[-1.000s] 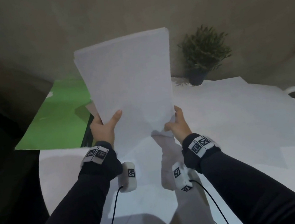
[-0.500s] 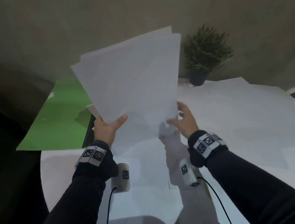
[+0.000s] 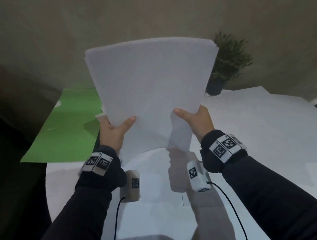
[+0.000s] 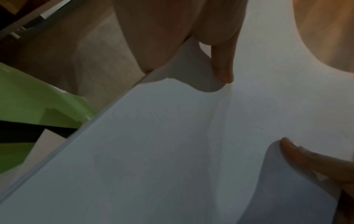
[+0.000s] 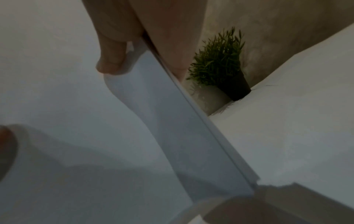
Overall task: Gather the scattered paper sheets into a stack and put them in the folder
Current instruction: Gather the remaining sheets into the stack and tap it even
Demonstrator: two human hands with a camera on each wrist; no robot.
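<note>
**Stack squared up in the air, folder not yet reached**

The stack of paper sheets [image 3: 153, 91] is held upright in the centre of the frame, above the white table [image 3: 281, 130]. It is pinched near its lower left edge by the left hand [image 3: 113, 133], thumb on the near face and fingers behind, and near its lower right edge by the right hand [image 3: 195, 120] in the same manner. In the wrist views the edges of the stack [image 4: 134, 151] appear flush. The step in hand is judged to be the aligning of the gathered sheets. The open green folder [image 3: 65, 131] lies at the left of the frame, so a carry leftward and a lowering flat onto it would be called for next. A potted plant [image 3: 225, 62] stands at upper right.

Half a second earlier the sheets were fanned out at their top edge, and the right hand was loosened with fingers spread; now the top edge is seen even and both hands are closed on the stack.
</note>
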